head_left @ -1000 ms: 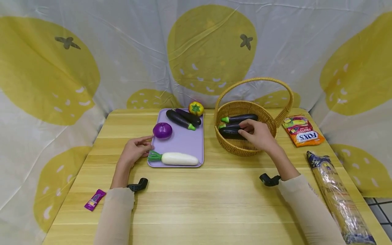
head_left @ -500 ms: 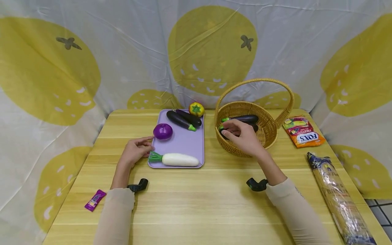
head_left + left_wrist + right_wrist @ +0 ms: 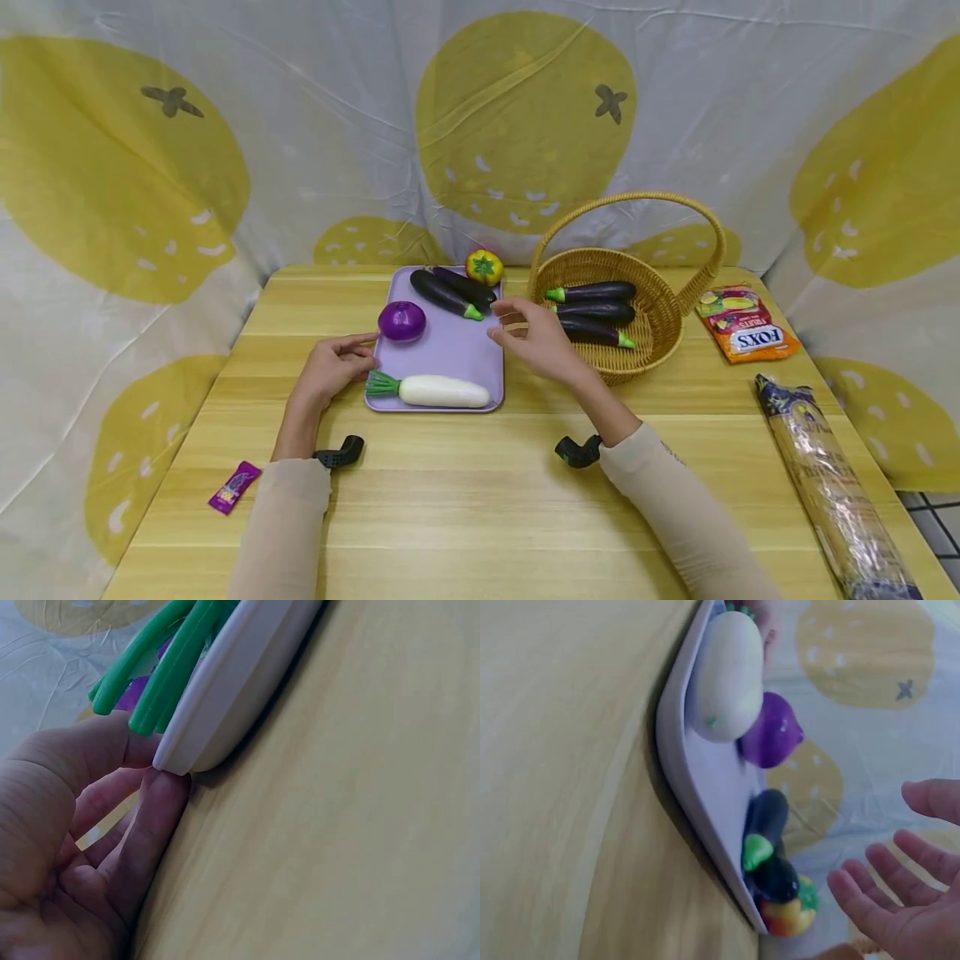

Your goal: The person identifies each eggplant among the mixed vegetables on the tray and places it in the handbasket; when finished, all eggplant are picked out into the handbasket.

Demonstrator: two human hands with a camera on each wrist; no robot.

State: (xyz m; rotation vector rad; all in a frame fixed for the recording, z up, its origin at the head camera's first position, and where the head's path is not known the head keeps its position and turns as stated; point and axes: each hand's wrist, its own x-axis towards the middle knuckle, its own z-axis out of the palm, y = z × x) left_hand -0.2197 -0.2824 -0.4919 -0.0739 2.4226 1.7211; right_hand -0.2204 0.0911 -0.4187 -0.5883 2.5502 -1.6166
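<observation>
My left hand (image 3: 334, 372) pinches the left rim of a lilac tray (image 3: 453, 354); the left wrist view shows thumb and finger at its edge. On the tray lie a purple onion (image 3: 402, 322), a white radish (image 3: 444, 392) with green leaves and two dark eggplants (image 3: 442, 293). A yellow-red bell pepper (image 3: 484, 267) sits at the far right corner. My right hand (image 3: 542, 340) hovers near the tray's right edge, holding nothing, its fingers parted in the right wrist view (image 3: 900, 885). Behind it, a wicker basket (image 3: 663, 321) contains three eggplants (image 3: 597, 312).
The basket's tall handle (image 3: 637, 197) arches above it. Right of it lie an orange-red candy bag (image 3: 748, 325) and a long clear package (image 3: 832, 492) with blue ends. A small purple wrapper (image 3: 234, 487) is at the left. A patterned cloth (image 3: 337, 150) hangs behind the table.
My right hand has let go of the front eggplant in the basket, which now lies with its green stem to the right, and has moved left toward the tray. The left hand stays put.
</observation>
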